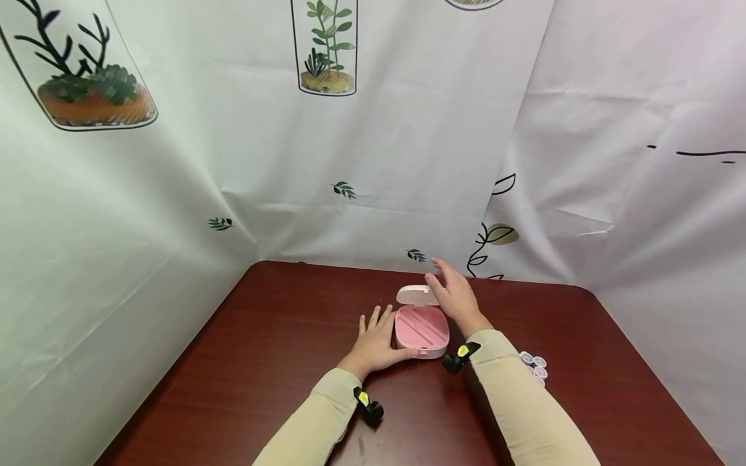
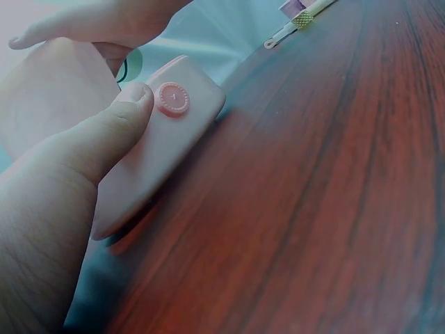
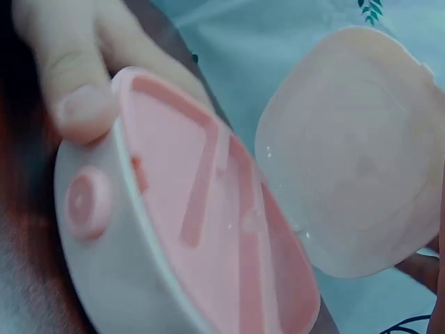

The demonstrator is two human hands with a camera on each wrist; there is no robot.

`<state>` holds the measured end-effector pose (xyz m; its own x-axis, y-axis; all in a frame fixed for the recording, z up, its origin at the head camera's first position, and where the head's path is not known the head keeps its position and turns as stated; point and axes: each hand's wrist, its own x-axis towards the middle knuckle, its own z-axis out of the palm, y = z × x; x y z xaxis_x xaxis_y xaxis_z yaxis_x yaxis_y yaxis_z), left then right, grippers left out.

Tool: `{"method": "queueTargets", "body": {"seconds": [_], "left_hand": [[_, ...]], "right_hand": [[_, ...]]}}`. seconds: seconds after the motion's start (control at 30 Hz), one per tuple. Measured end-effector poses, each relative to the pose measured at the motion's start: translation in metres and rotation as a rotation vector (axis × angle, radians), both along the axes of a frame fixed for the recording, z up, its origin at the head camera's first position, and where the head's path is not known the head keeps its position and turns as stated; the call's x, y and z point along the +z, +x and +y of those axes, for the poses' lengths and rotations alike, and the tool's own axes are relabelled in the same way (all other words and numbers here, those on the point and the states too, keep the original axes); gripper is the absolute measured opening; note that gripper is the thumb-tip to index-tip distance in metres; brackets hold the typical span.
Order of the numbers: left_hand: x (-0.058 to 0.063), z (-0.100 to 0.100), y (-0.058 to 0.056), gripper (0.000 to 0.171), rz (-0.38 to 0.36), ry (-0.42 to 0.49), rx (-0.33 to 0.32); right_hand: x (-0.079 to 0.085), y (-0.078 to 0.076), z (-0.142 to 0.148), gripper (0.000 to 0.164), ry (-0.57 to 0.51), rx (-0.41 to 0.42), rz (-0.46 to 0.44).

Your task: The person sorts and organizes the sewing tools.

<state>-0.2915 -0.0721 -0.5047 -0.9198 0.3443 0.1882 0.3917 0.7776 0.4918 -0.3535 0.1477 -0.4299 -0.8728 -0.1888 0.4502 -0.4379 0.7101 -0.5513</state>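
Observation:
A pink plastic case stands on the table with its translucent lid raised on the hinge. Grooves and partitions run across its pink inside, and a round button sits on its front. My left hand holds the case at its near left corner, thumb on the front wall beside the button and fingers along the left side. At the lid's right edge is my right hand, fingers extended and thumb apart. The right wrist view shows only part of that hand, behind the lid at the right border.
Several small round containers lie on the table to the right, partly covered by the right sleeve. A slim tool with a knurled gold band lies at the top of the left wrist view. A patterned white curtain hangs behind the brown table.

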Motion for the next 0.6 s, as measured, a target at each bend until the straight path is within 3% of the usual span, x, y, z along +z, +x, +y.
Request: {"method": "queueTargets", "body": {"seconds": [0.27,0.43,0.6], "left_hand": [[0.0016,0.0015,-0.0002,0.095,-0.01,0.024,-0.003],[0.0025,0.0015,0.0001,0.083,-0.035,0.022,0.006],[0.0037,0.0011,0.0014,0.082,-0.056,0.007,0.014]], "right_hand": [[0.0036,-0.005,-0.0007,0.054,-0.005,-0.011,0.013],[0.0053,-0.0058,-0.0013,0.054,-0.005,-0.01,-0.014],[0.0065,-0.0069,-0.0017,0.055,0.008,-0.008,-0.05]]}}
